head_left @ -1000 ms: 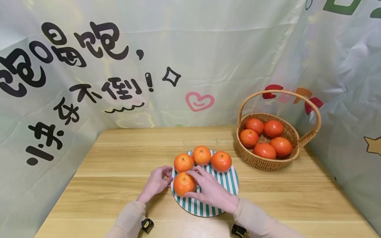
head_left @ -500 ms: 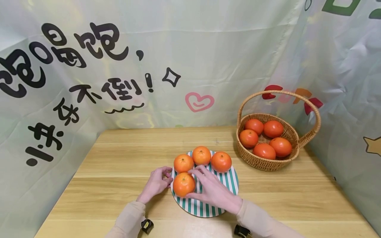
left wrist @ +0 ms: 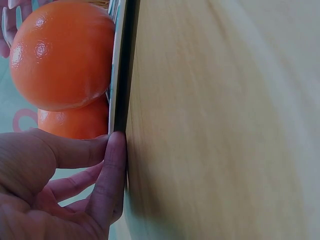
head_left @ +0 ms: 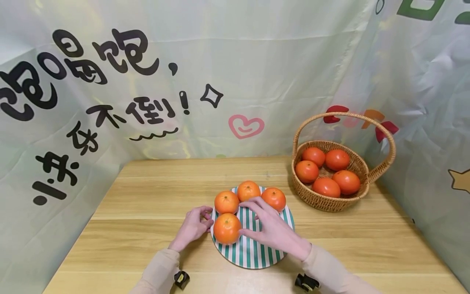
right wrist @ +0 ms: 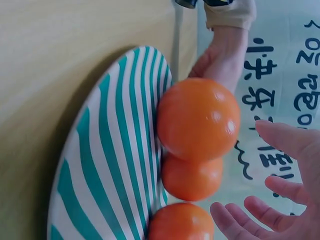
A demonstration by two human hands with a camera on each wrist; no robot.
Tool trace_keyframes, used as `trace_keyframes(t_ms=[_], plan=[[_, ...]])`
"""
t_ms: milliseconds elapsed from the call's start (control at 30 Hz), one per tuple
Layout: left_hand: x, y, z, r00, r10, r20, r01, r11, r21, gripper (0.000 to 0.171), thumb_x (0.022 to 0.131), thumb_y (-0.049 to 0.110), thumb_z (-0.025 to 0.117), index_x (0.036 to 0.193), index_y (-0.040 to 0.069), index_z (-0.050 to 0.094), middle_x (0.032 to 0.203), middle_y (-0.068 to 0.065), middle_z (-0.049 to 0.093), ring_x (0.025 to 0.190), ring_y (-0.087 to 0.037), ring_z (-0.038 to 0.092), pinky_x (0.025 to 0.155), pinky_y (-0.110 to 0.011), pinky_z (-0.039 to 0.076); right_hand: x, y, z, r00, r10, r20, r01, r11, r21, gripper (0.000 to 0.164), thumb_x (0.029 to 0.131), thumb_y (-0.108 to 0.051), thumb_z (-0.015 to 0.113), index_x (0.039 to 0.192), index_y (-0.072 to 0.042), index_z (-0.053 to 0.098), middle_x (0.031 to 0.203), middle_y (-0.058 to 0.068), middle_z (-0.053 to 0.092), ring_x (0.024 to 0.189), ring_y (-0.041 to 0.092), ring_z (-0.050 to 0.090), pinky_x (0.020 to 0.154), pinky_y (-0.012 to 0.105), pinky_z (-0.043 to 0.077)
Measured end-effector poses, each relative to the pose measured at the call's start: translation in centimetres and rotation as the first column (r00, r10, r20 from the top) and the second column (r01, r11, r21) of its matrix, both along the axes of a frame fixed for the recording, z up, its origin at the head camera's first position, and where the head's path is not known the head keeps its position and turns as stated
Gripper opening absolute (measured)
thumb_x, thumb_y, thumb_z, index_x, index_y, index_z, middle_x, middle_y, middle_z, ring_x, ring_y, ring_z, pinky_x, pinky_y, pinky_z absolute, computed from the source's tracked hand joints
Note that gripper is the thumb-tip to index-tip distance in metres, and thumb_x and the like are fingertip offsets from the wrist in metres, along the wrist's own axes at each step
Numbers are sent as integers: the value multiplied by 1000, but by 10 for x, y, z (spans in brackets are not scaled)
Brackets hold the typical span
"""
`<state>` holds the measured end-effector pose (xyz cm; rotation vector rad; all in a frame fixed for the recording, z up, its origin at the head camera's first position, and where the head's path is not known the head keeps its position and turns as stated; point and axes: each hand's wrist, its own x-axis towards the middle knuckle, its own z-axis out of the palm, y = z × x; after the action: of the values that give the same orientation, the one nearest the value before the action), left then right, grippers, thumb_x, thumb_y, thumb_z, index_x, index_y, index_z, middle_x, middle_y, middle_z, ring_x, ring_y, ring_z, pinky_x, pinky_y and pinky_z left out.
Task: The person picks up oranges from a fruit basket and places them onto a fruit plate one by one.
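Observation:
A flat round plate (head_left: 253,255) with green and white stripes lies on the table. Several oranges stand along its far and left rim; the nearest orange (head_left: 226,229) is at the left. My left hand (head_left: 192,228) pinches the plate's left edge between thumb and fingers, as the left wrist view shows. Over the middle of the plate, my right hand (head_left: 275,230) has its fingers spread and holds nothing. Its thumb is close beside the nearest orange. In the right wrist view this orange (right wrist: 199,120) sits apart from the right hand's fingers (right wrist: 287,137).
A wicker basket (head_left: 319,204) with a tall handle stands at the back right, holding several orange-red round fruits (head_left: 346,181). Printed cloth (head_left: 205,49) hangs behind and at both sides of the wooden table (head_left: 147,192).
My right hand has let go of the nearest orange and moved right and slightly away, over the plate. That orange stays at the left of the plate. My left hand has not moved.

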<state>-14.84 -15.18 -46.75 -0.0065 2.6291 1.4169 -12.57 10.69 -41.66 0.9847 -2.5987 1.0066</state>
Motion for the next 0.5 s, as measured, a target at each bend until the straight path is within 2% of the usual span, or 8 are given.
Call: trace_keyframes(t_ms=[100, 267, 500], plan=[[0, 0, 0, 1000, -4, -6, 4, 1000, 2, 39, 87, -8, 67, 126, -6, 61, 94, -13, 61, 64, -12, 60, 58, -24, 59, -2, 6, 3, 999, -18, -29, 17, 1000, -16, 59, 80, -30, 85, 131, -15, 60, 128, 1, 59, 107, 17, 62, 82, 26, 57], [0, -1, -1, 1000, -4, -8, 4, 1000, -1, 39, 87, -8, 67, 126, -6, 61, 95, -13, 61, 63, -12, 60, 58, -24, 59, -7, 15, 10, 997, -56, -44, 55, 998, -30, 59, 80, -28, 85, 131, -14, 60, 125, 3, 59, 96, 15, 59, 79, 28, 55], [0, 0, -1, 1000, -9, 0, 9, 1000, -5, 40, 88, -7, 67, 127, -6, 61, 95, -13, 62, 63, -13, 60, 59, -24, 60, -13, 30, 17, 994, -103, -38, 102, 994, -37, 59, 81, -21, 84, 133, -9, 58, 126, 10, 59, 110, 28, 64, 90, 46, 59]])
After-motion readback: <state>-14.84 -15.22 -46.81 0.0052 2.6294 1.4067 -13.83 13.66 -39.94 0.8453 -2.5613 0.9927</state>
